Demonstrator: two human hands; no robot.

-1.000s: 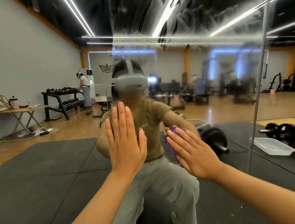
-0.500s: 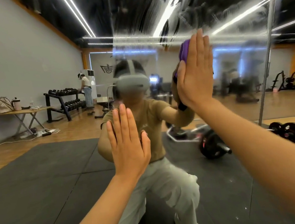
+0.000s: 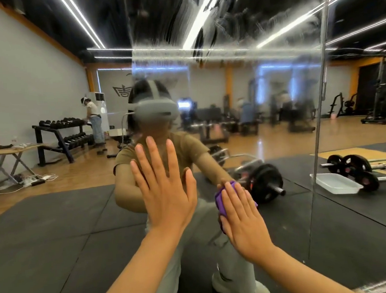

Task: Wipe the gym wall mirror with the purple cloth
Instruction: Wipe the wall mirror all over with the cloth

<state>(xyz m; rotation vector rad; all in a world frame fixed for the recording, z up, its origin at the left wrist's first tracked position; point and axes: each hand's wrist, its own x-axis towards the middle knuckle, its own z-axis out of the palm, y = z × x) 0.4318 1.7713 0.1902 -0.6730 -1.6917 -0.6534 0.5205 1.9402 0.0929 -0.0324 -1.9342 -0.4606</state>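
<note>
Flat right hand presses purple cloth on mirror; left hand splayed beside

A single head-worn, wide-angle camera gives the only view, so no second view shares any of the scene. It faces straight at the wall mirror from very near; the glass fills almost the whole picture. Both forearms reach forward from the bottom edge, the left hand near the middle and the right hand just right of it and lower, both flat toward the glass. The camera's own headset shows reflected above the left hand, so the line of sight meets the mirror nearly square. A vertical seam in the mirror stands at the right. Straight lines bow toward the edges of the picture.
</note>
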